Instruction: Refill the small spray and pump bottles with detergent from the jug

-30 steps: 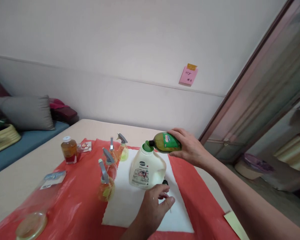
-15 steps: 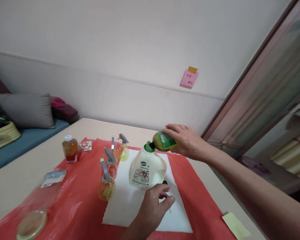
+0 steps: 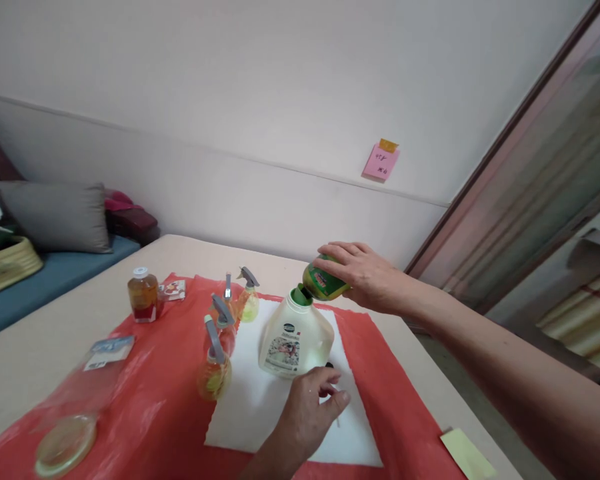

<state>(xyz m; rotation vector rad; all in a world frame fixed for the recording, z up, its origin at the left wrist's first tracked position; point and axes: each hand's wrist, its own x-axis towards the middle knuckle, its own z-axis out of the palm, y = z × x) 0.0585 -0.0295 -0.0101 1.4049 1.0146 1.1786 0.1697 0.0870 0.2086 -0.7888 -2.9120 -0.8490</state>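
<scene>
My right hand (image 3: 363, 273) grips a small green bottle (image 3: 321, 281) tipped mouth-down into a green funnel (image 3: 298, 296) set in the neck of a white plastic jug (image 3: 295, 337). The jug stands on a white sheet (image 3: 275, 407) over a red cloth (image 3: 150, 393). My left hand (image 3: 313, 407) rests on the white sheet just in front of the jug, fingers curled. A small dark cap (image 3: 329, 366) shows beside its fingertips; whether the fingers hold it I cannot make out.
Several small spray bottles (image 3: 214, 363) with grey triggers stand left of the jug. An amber bottle (image 3: 143, 295) with a white cap, an empty clear bottle (image 3: 75, 417) lying on its side, and a yellow note (image 3: 467, 457) are on the table. Cushions (image 3: 55, 217) lie at the left.
My right hand has tilted the green bottle steeper, its base rising over the funnel. My left hand has stayed put.
</scene>
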